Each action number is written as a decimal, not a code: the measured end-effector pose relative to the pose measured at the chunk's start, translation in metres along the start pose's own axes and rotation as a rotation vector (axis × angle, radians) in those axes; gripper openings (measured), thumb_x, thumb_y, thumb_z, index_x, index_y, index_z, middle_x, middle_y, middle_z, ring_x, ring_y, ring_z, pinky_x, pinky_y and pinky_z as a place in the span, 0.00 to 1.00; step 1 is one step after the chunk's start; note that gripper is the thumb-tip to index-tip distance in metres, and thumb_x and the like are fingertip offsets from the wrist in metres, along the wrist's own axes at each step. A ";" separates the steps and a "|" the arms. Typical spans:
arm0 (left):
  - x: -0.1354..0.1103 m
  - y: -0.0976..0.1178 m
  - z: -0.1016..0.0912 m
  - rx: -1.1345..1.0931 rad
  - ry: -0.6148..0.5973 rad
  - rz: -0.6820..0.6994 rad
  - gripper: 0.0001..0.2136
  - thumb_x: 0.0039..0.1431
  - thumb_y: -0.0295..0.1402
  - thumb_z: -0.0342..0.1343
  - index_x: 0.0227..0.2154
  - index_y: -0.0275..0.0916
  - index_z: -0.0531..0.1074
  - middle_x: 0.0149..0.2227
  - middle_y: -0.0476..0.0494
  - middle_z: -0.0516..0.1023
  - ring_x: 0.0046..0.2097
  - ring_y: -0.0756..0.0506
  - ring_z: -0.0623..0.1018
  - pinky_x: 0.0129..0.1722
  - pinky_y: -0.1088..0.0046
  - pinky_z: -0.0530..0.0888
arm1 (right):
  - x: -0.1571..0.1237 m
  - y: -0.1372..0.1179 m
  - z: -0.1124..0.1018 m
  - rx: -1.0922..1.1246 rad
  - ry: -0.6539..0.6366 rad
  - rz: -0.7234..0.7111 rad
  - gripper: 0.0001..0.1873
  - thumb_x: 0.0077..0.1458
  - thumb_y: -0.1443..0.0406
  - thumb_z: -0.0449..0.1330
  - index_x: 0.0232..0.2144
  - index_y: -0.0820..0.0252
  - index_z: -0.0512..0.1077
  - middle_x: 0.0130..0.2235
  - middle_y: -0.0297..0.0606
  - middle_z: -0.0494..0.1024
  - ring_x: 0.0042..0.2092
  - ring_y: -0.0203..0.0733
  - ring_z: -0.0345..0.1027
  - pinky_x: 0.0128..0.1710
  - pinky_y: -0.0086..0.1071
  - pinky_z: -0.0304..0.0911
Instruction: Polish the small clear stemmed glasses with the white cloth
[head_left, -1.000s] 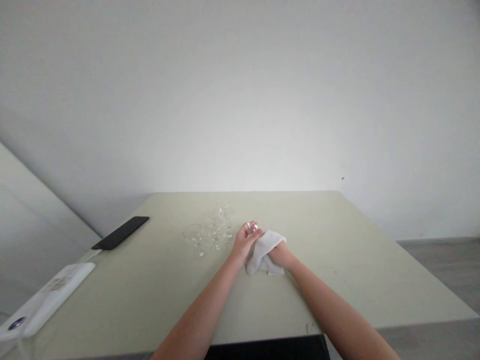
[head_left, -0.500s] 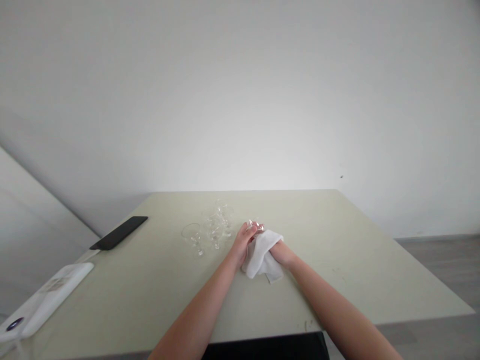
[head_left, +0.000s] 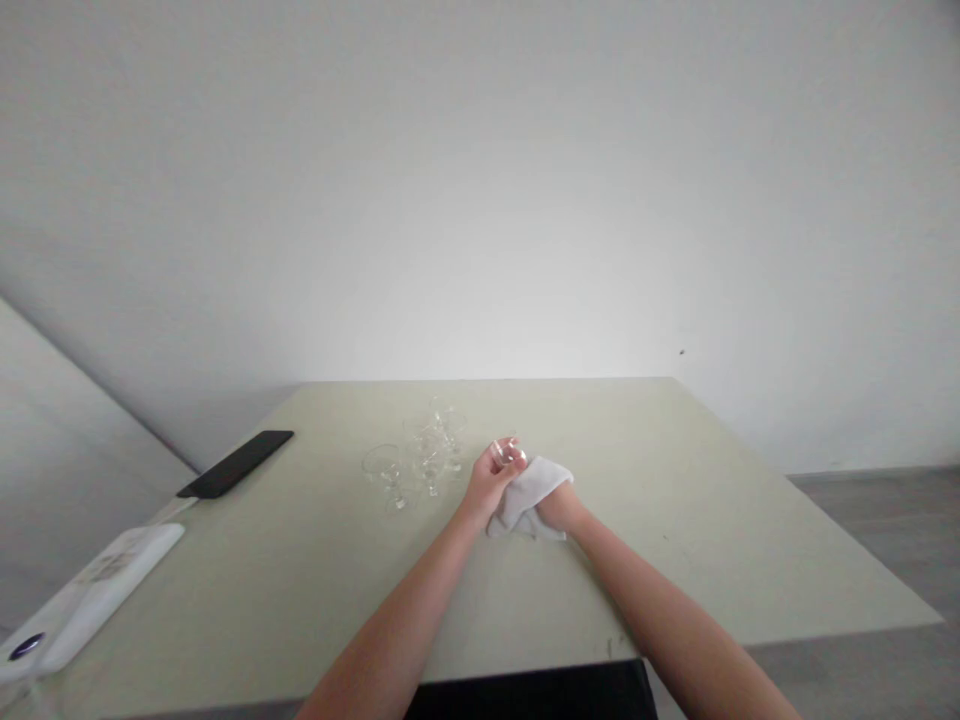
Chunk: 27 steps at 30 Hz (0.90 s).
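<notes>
at near edge of pale table: black object, cut off by lower frame; cannot identify. at near left: white casing with dark oval mark.

in right hand: white cloth, draped over the fingers and gathered in the grip; fingers covered, exact hold not shown. in left hand, slightly farther out: clear drinking glass, held in curled fingers with thumb on the near side.

key relation: glass just beyond the cloth and to its left, at its upper left edge; contact likely, cannot confirm. nearer to glass: left hand, around it; right hand close by, on the near right. long axis of glass: cannot establish, lower part hidden.

left of left hand, near it: group of clear stemmed glasses, with overlapping outlines; no reliable count. farther left: black slab. behind table: light grey wall.
</notes>
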<state>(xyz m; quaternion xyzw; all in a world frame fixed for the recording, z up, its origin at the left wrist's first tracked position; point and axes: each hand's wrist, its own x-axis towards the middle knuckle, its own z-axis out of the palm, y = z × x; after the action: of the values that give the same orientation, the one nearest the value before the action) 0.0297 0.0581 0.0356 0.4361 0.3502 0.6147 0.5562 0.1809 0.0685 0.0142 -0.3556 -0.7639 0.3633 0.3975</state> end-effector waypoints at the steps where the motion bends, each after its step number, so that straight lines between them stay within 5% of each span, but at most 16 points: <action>1: 0.000 0.000 -0.001 -0.033 -0.019 -0.017 0.30 0.39 0.42 0.72 0.47 0.36 0.72 0.36 0.45 0.80 0.38 0.47 0.78 0.40 0.74 0.71 | -0.001 -0.002 0.000 0.086 -0.021 0.029 0.20 0.53 0.55 0.59 0.46 0.54 0.75 0.55 0.41 0.74 0.60 0.54 0.63 0.64 0.49 0.49; 5: -0.006 0.004 -0.002 -0.197 -0.147 -0.119 0.30 0.44 0.46 0.69 0.48 0.37 0.71 0.42 0.39 0.80 0.42 0.43 0.79 0.44 0.69 0.72 | -0.006 -0.019 0.005 0.647 -0.076 0.248 0.22 0.54 0.52 0.58 0.43 0.61 0.74 0.42 0.45 0.80 0.46 0.52 0.73 0.48 0.45 0.68; 8: -0.008 0.008 -0.001 -0.241 -0.177 -0.144 0.27 0.46 0.47 0.67 0.47 0.38 0.72 0.43 0.39 0.80 0.45 0.41 0.79 0.46 0.67 0.73 | -0.007 -0.027 0.010 0.824 -0.051 0.279 0.20 0.50 0.51 0.63 0.37 0.62 0.75 0.35 0.43 0.80 0.40 0.49 0.74 0.41 0.40 0.70; 15: 0.000 0.008 -0.005 -0.204 -0.115 -0.036 0.27 0.48 0.46 0.66 0.49 0.36 0.72 0.46 0.36 0.79 0.44 0.43 0.79 0.46 0.67 0.73 | 0.001 -0.008 0.009 0.769 0.066 0.294 0.15 0.47 0.54 0.65 0.34 0.58 0.75 0.36 0.39 0.81 0.42 0.48 0.74 0.46 0.42 0.68; 22: 0.000 0.003 -0.004 -0.079 0.017 0.138 0.30 0.47 0.43 0.68 0.53 0.38 0.69 0.53 0.35 0.75 0.51 0.41 0.77 0.55 0.63 0.69 | 0.011 0.011 0.001 0.552 0.478 0.290 0.12 0.44 0.62 0.63 0.34 0.59 0.75 0.40 0.40 0.81 0.46 0.51 0.72 0.49 0.44 0.66; 27: -0.002 0.005 -0.002 -0.099 0.040 0.140 0.29 0.50 0.42 0.66 0.54 0.41 0.66 0.59 0.34 0.69 0.54 0.40 0.75 0.51 0.63 0.73 | 0.007 0.006 0.005 0.704 0.307 0.395 0.18 0.44 0.60 0.65 0.39 0.60 0.75 0.42 0.40 0.81 0.46 0.50 0.73 0.48 0.42 0.68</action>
<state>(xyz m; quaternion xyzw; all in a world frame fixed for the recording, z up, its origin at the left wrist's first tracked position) 0.0258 0.0561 0.0387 0.4192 0.2994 0.6770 0.5257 0.1751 0.0762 0.0093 -0.3878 -0.4426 0.6137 0.5264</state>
